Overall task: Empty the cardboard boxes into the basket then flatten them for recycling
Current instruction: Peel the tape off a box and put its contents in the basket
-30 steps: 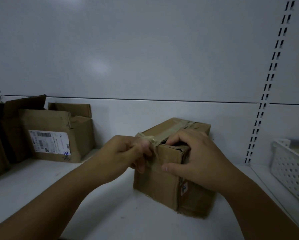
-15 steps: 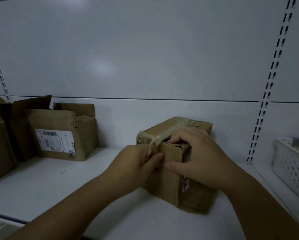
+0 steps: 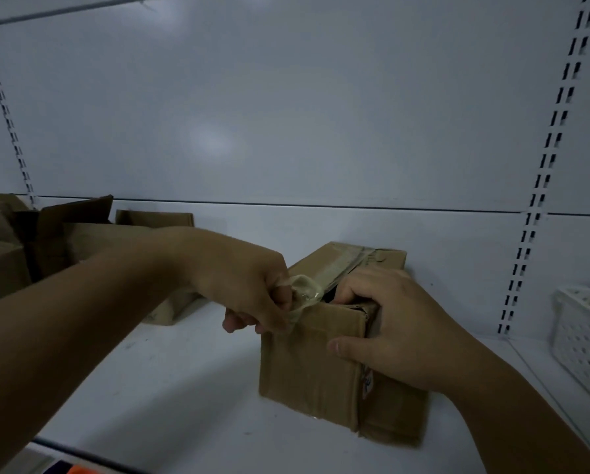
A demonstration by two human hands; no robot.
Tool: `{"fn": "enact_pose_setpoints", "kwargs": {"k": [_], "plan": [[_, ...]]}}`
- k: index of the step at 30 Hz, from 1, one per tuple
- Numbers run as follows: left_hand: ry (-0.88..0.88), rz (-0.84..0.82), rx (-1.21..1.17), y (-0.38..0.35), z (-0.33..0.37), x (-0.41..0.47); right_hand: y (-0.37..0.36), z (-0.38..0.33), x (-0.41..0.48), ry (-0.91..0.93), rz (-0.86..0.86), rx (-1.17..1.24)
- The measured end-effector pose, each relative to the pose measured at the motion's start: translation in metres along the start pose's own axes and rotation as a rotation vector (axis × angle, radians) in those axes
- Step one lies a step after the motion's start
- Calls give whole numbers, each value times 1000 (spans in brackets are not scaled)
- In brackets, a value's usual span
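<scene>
One white shelf with a white back panel fills most of the view, and two slotted rails run up the panel at the left and right. Several opened cardboard boxes stand at the far left of the shelf, partly hidden behind the person's left forearm. Near the middle, a little to the right, stands the taped cardboard box, with its near corner turned toward the camera. At the right edge, well apart from this box, a white perforated basket is only partly visible. The right hand lies over the top near corner of the box, fingers curled onto the top edge and the thumb pressed on the front face. The left hand is closed on a crumpled end of the brown tape strip, which runs along the top of the box. A dark gap shows at the top edge beside the tape.
</scene>
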State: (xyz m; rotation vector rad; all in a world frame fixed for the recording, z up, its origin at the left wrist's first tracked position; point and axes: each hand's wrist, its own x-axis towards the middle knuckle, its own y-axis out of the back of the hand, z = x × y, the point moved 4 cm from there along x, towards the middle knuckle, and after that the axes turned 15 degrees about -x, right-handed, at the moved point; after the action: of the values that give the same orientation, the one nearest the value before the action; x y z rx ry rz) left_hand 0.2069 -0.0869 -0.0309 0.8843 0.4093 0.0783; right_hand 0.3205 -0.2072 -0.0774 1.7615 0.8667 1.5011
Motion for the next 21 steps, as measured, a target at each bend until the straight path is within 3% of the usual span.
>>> {"fn": "enact_pose_setpoints", "kwargs": {"k": [2, 4, 7, 11, 18, 21], "plan": [[-57, -4, -77, -1, -2, -2, 1, 2, -1, -8, 25, 0], [-147, 102, -149, -7, -9, -4, 1, 5, -2, -13, 53, -19], [-249, 499, -220, -22, -21, -13, -2, 0, -2, -3, 85, -71], [-266, 890, 241, -55, -27, -10, -9, -9, -2, 14, 126, -117], [-416, 924, 327, -55, -29, 7, -15, -6, -1, -14, 184, -123], [-433, 812, 525, -48, -21, 5, -16, -6, 1, -59, 212, -159]]}}
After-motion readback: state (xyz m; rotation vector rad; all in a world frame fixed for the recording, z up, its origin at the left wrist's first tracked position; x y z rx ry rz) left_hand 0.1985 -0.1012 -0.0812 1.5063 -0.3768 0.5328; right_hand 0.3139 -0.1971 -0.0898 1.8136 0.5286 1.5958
